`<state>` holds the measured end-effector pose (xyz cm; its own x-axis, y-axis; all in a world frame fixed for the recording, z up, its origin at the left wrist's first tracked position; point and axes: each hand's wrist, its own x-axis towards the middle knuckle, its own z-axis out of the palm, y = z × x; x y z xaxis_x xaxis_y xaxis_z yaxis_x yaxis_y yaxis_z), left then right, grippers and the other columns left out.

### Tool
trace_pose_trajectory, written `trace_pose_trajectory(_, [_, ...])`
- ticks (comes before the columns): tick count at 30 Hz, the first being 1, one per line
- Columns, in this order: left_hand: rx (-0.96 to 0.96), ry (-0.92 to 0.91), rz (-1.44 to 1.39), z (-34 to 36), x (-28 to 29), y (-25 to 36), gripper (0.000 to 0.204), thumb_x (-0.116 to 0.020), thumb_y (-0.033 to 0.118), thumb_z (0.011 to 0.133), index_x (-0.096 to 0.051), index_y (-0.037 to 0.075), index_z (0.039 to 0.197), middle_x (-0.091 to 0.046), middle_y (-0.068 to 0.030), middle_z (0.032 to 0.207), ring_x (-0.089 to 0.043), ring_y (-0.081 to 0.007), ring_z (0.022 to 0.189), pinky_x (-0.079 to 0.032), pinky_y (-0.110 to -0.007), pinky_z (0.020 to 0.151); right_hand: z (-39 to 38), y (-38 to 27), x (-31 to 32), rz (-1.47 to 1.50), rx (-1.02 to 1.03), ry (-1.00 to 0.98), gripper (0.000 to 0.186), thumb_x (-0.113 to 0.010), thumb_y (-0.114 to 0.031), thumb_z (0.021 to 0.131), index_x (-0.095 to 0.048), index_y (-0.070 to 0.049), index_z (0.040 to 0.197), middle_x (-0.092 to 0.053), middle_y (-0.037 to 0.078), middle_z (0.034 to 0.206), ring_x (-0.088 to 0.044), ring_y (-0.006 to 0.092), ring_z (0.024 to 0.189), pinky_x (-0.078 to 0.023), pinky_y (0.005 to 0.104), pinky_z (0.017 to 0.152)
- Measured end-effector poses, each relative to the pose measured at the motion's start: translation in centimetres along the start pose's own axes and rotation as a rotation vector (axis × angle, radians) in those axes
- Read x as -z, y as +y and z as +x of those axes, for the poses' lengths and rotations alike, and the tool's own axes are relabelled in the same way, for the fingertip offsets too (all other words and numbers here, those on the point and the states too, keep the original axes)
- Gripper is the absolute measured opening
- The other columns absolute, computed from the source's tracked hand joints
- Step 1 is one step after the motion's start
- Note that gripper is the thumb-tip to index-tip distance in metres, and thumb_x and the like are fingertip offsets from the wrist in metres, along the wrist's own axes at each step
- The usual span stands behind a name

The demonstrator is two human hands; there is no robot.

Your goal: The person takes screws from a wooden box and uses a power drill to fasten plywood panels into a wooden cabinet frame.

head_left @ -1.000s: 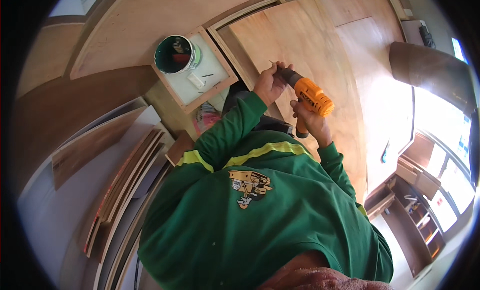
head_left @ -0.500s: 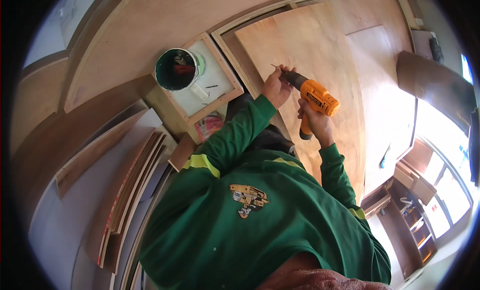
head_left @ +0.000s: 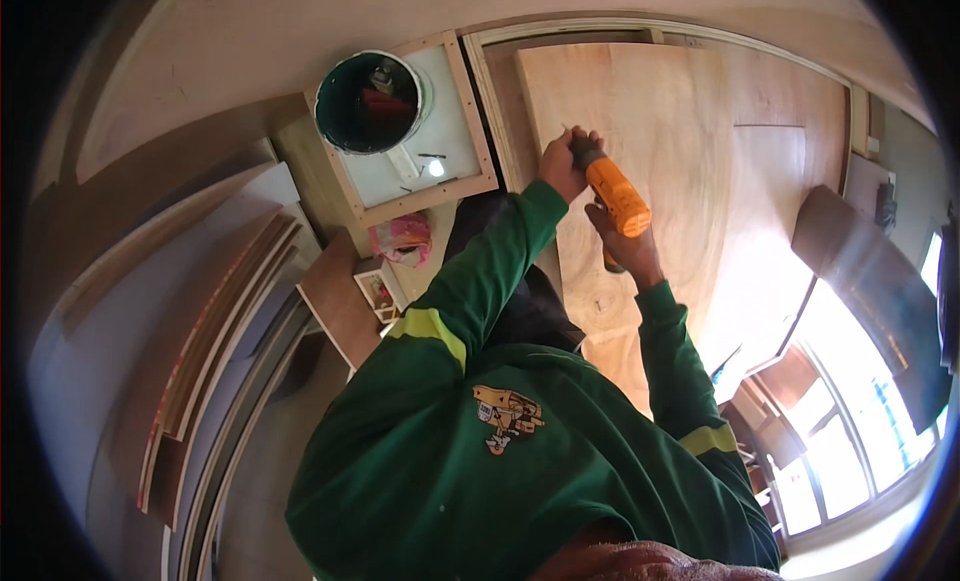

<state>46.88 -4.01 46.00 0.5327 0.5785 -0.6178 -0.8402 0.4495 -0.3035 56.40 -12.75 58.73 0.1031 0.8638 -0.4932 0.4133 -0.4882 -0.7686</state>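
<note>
An orange and black cordless drill (head_left: 619,199) is held over a plywood sheet, its front end pointing up and away to the left. My right hand (head_left: 632,246) is wrapped round its handle, with the lower end of the grip showing below. My left hand (head_left: 564,165) is closed around the black chuck (head_left: 586,151) at the front. Only a small bit of the drill's tip shows past the left fingers. The pale plywood sheet (head_left: 665,111) lies flat beneath both hands.
To the left, a bucket (head_left: 322,116) with tools inside stands on a wood-framed white panel (head_left: 455,166). A pink plastic bag (head_left: 402,241) lies below it. Several boards (head_left: 215,331) lean at the far left. A curved brown panel (head_left: 870,291) is at the right.
The view has shifted, so the bucket and plywood appear elsewhere. My left fingers have closed further round the chuck, and the drill has turned so its side is less visible. The right hand keeps its hold.
</note>
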Motion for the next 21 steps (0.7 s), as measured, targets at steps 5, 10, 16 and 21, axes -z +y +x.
trace_pose_trajectory(5, [-0.088,-0.01,-0.066,6.5,-1.5,3.5,0.02,-0.041,0.015,0.098,-0.05,0.004,0.083,-0.056,-0.0137,0.082,-0.057,-0.0299,0.086,-0.051,-0.043,0.086,8.9,1.7,-0.7,0.02,0.114,-0.004,0.026,-0.066,-0.008,0.086,-0.059,-0.001,0.11,-0.062,0.005,0.089,-0.059,0.0117,0.071,-0.051,0.0276,0.061])
trace_pose_trajectory(10, [-0.154,0.006,-0.226,12.8,-0.7,7.6,0.015,-0.042,0.008,0.094,-0.051,0.003,0.084,-0.058,-0.0144,0.083,-0.059,-0.0302,0.084,-0.054,-0.043,0.085,15.5,-1.5,-1.5,-0.081,-0.051,-0.107,0.026,-0.064,-0.007,0.084,-0.058,-0.001,0.109,-0.061,0.004,0.088,-0.059,0.0129,0.067,-0.052,0.0282,0.057])
trace_pose_trajectory(16, [-0.152,-0.05,-0.3,14.7,-0.1,8.4,0.015,-0.043,0.008,0.096,-0.054,0.001,0.089,-0.061,-0.0169,0.092,-0.063,-0.0307,0.09,-0.055,-0.041,0.09,17.8,-1.6,-1.6,-0.112,-0.061,-0.083,0.028,-0.063,-0.012,0.081,-0.061,-0.003,0.108,-0.064,0.006,0.082,-0.062,0.0158,0.07,-0.052,0.0321,0.062])
trace_pose_trajectory(21, [-0.189,-0.061,-0.297,15.0,0.2,8.3,0.011,-0.042,0.006,0.094,-0.051,0.002,0.089,-0.06,-0.0174,0.088,-0.061,-0.0311,0.085,-0.055,-0.042,0.087,18.6,-1.0,-1.5,-0.186,-0.08,-0.105,0.03,-0.063,-0.013,0.081,-0.061,-0.004,0.11,-0.067,0.008,0.087,-0.065,0.0182,0.075,-0.053,0.0321,0.067])
